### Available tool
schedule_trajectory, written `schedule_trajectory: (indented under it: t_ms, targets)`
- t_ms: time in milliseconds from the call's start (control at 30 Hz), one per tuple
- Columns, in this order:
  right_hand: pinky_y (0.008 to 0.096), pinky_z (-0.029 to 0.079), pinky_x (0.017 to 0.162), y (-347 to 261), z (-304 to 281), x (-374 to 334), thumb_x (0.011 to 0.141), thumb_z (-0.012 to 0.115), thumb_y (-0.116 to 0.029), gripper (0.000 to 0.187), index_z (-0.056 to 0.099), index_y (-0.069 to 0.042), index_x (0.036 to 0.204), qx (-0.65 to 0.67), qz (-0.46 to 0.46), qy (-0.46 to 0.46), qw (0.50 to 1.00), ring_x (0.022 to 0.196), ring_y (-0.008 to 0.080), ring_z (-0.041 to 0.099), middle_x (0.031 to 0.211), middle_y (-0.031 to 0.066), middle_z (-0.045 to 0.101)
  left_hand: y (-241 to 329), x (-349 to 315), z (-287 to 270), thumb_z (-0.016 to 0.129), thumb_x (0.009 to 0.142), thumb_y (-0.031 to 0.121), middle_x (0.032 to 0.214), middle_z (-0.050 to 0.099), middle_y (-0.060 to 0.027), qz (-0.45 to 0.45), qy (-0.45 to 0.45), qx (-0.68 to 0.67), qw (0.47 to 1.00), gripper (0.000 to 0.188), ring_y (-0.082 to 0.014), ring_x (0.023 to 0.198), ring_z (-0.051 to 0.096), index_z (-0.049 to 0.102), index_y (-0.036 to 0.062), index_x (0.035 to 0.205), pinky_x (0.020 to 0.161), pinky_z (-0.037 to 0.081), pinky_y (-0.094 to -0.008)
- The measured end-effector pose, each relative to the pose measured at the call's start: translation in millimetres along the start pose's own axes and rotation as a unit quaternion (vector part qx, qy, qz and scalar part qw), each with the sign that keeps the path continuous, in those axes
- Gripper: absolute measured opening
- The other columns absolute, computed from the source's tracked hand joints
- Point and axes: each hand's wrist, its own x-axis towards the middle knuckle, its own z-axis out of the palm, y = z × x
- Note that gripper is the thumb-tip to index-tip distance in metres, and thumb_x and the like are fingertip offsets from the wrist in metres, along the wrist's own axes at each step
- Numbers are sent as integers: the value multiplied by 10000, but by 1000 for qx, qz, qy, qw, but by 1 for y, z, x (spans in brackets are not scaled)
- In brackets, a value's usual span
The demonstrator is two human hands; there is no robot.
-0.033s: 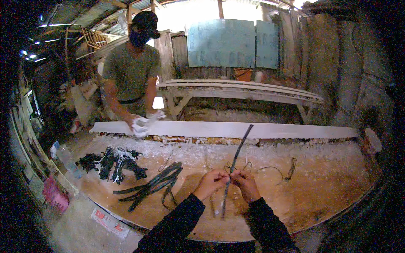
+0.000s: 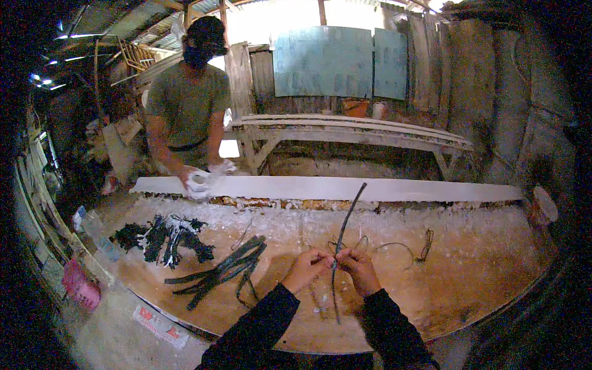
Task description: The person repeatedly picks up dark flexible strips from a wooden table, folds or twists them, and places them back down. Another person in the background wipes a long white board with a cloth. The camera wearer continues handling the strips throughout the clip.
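Note:
My left hand [image 2: 310, 269] and my right hand [image 2: 359, 269] meet over the table [image 2: 425, 296], fingertips pinched together on a narrow dark strip [image 2: 348, 216]. The strip runs lengthwise away from me, its far end reaching over the white moulding and its near end hanging below my fingers. Its exact material cannot be made out. Thin dark loops, perhaps wire or string, show just behind my fingers. Left of my left hand lies a loose pile of similar dark strips [image 2: 219, 271]. Farther left sits a heap of black, frayed bundles [image 2: 163, 239], partly whitened.
A long white moulding [image 2: 419, 190] lies along the table's far edge. Behind it a co-worker [image 2: 185, 111] has whitened hands on its left part. A thin cord [image 2: 425, 246] lies at right. A clear bottle [image 2: 102, 234] and pink bag [image 2: 81, 285] are left. A bench [image 2: 357, 131] stands behind.
The near end of the strip has swung slightly right, and its far tip has shifted a little left. The co-worker's hands have moved slightly left. My hands keep their pinch.

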Motion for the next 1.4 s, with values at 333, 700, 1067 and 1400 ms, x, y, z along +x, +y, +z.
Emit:
schedule_trajectory:
  t_ms: [333,700,1067,1400]
  targets:
    - [245,400,737,-5,12,-3,779,555,-139,82,584,-69,812,-41,53,-39,997,778,100,529,796,-12,582,25,-2,-13,571,793,224,649,509,40,-258,-18,-212,942,132,-62,547,477,521,102,781,480,380,-201]
    - [260,413,717,-1,13,-2,785,568,-166,84,570,-85,809,-32,69,-28,997,767,96,526,790,-19,567,26,-1,-19,556,808,212,702,533,27,-269,-47,-230,934,141,-56,602,504,562,81,860,487,440,-207]
    - [246,437,694,-8,21,-2,730,626,-57,93,550,-53,784,-102,-56,47,992,736,107,547,765,14,580,32,0,-18,550,814,218,796,581,-1,-266,-55,-187,944,185,-73,685,545,565,56,902,552,461,-212]
    - [249,436,683,-16,20,-5,738,613,-87,88,588,-31,801,-87,-22,31,995,708,117,556,757,35,601,26,-1,-15,556,812,227,742,573,-10,-234,-53,-208,948,198,-80,648,547,565,38,868,525,480,-221]
